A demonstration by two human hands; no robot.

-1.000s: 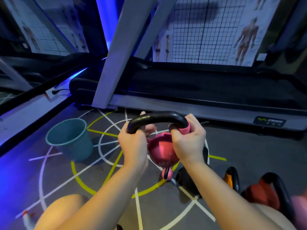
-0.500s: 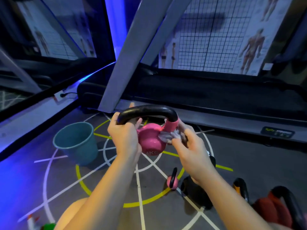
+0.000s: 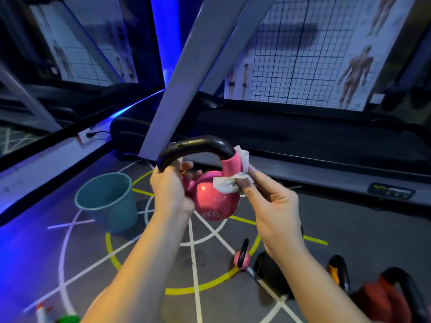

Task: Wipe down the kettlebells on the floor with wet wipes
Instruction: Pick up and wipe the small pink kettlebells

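Pink kettlebell point(image 3: 217, 201) hangs above the floor point(image 3: 149, 266), my left hand point(image 3: 170, 190) gripping its handle point(image 3: 196, 145), my right hand point(image 3: 272, 206) pinching the wet wipe point(image 3: 226, 185) on it; one-handed, it may slip and drop.

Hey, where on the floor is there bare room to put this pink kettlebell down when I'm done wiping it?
Bare floor lies inside the yellow circle, between the teal bucket and the small pink kettlebell. More lies between the treadmill and the orange kettlebell. Lower right is crowded: black kettlebell, red kettlebell.
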